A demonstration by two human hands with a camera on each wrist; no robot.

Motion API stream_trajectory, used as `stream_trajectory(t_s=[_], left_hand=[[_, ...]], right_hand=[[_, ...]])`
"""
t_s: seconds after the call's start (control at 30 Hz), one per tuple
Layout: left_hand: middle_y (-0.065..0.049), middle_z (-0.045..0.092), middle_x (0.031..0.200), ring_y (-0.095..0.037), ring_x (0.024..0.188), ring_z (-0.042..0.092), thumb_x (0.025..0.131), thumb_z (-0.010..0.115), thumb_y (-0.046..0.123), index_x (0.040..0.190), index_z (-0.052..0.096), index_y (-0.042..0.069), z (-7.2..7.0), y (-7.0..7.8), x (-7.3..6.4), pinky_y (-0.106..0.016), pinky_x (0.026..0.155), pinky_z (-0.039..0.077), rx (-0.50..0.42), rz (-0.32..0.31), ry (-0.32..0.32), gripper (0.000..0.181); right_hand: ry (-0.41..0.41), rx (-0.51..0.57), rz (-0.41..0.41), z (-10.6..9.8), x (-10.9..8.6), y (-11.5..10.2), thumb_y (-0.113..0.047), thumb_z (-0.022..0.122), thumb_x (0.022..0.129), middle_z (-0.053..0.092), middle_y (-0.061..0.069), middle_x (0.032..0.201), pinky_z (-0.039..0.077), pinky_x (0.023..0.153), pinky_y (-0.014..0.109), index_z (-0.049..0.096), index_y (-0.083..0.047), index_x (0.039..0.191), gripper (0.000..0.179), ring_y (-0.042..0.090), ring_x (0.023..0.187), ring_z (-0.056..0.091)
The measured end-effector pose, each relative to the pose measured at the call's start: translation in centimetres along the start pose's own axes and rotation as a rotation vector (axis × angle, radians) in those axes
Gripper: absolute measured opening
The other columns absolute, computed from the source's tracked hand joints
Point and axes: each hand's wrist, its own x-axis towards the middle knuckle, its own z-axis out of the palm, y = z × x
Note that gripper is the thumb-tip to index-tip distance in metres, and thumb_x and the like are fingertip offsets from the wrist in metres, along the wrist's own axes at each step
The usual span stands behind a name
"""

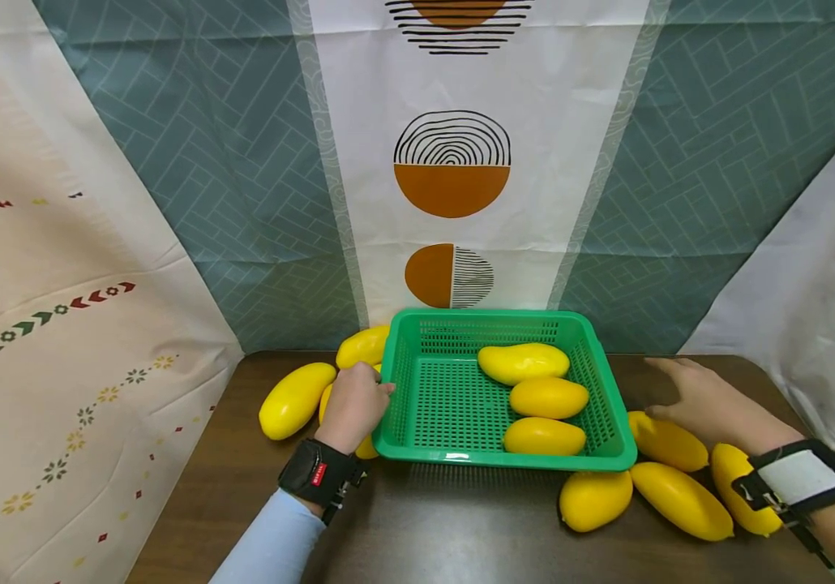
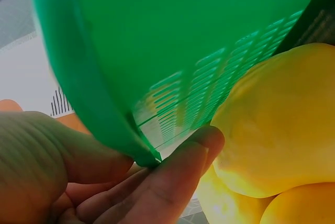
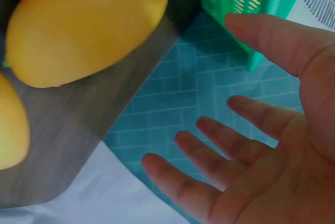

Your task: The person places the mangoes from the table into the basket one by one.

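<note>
A green plastic basket (image 1: 425, 459) with slotted walls stands on the table and holds three yellow mangoes (image 1: 523, 362) along its right side. My left hand (image 1: 355, 405) pinches the basket's left rim between thumb and fingers; the left wrist view shows the rim in that grip, with a mango (image 2: 282, 119) close to the fingertips. To the right of the basket, my right hand (image 1: 705, 401) hovers with spread fingers and holds nothing. Below it lies a mango (image 1: 669, 442), apart from the palm in the right wrist view. Part of the left-hand fingers is hidden in the head view.
Several mangoes (image 1: 297, 401) lie left of the basket, partly behind my left hand. More mangoes (image 1: 682, 500) lie at the basket's front right corner and under my right wrist. A patterned curtain (image 1: 454, 89) hangs behind the dark wooden table (image 1: 454, 527), with pale cloth at both sides.
</note>
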Motion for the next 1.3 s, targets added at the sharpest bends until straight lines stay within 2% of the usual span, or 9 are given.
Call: stream_trajectory(t_s=[0.13,0.27,0.47,0.6,0.77,0.93,1.13,1.3], left_hand=[[-0.003,0.057,0.066,-0.012,0.049,0.053,0.088,0.064,0.024,0.088,0.068,0.002,0.0,0.0,0.1,-0.025,0.044,0.045,0.002,-0.006,-0.006,0.022],[-0.003,0.056,0.067,-0.012,0.049,0.053,0.088,0.064,0.024,0.089,0.069,0.002,0.0,0.0,0.1,-0.025,0.045,0.045,0.009,-0.008,-0.005,0.022],[-0.003,0.057,0.068,-0.012,0.05,0.053,0.088,0.064,0.025,0.09,0.069,0.002,0.0,0.0,0.2,-0.025,0.045,0.045,0.017,-0.021,-0.008,0.023],[-0.004,0.058,0.072,-0.012,0.051,0.054,0.088,0.064,0.025,0.093,0.069,0.002,0.0,0.0,0.2,-0.024,0.045,0.045,0.018,-0.026,-0.011,0.024],[-0.004,0.059,0.073,-0.011,0.051,0.054,0.088,0.064,0.025,0.093,0.069,0.002,0.1,0.0,0.3,-0.024,0.045,0.045,0.024,-0.013,0.001,0.024],[-0.004,0.059,0.073,-0.011,0.051,0.053,0.088,0.064,0.025,0.094,0.069,0.002,0.0,0.0,0.3,-0.024,0.045,0.045,0.024,-0.017,-0.003,0.024],[-0.004,0.06,0.074,-0.011,0.051,0.054,0.089,0.064,0.025,0.095,0.069,0.002,0.0,0.0,0.3,-0.025,0.045,0.045,0.012,-0.029,-0.013,0.024],[-0.005,0.06,0.075,-0.011,0.051,0.054,0.089,0.064,0.025,0.095,0.069,0.002,0.0,0.0,0.2,-0.024,0.045,0.045,0.006,-0.028,-0.015,0.024]], right_hand=[[-0.035,0.003,0.026,0.8,-0.5,0.7,-0.034,0.072,0.076,0.044,0.033,0.125,0.039,0.085,0.06,0.041,0.009,0.131,0.077,0.049,0.111,0.042],[-0.075,0.0,0.055,1.5,-0.9,1.1,-0.041,0.074,0.074,0.045,0.033,0.123,0.04,0.083,0.06,0.042,0.01,0.13,0.082,0.05,0.109,0.043],[-0.135,0.023,0.064,2.5,-1.0,1.2,-0.045,0.074,0.072,0.051,0.029,0.119,0.044,0.08,0.056,0.041,0.011,0.129,0.087,0.044,0.105,0.05],[-0.173,0.061,0.08,2.8,-1.0,1.0,-0.04,0.078,0.067,0.05,0.029,0.121,0.042,0.082,0.056,0.04,0.011,0.13,0.09,0.044,0.107,0.049],[-0.184,0.082,0.107,3.0,-1.0,1.0,-0.032,0.083,0.059,0.049,0.028,0.122,0.044,0.081,0.054,0.041,0.009,0.131,0.092,0.04,0.104,0.051],[-0.197,0.083,0.131,3.1,-0.9,1.1,-0.026,0.082,0.058,0.051,0.028,0.12,0.046,0.078,0.05,0.042,0.009,0.13,0.09,0.034,0.097,0.053],[-0.205,0.071,0.137,3.5,-0.7,1.3,-0.028,0.081,0.06,0.055,0.024,0.112,0.047,0.072,0.042,0.045,0.01,0.126,0.084,0.027,0.087,0.051],[-0.212,0.069,0.145,3.9,-0.6,1.5,-0.036,0.079,0.065,0.056,0.022,0.111,0.047,0.076,0.048,0.047,0.009,0.125,0.082,0.028,0.088,0.052]])
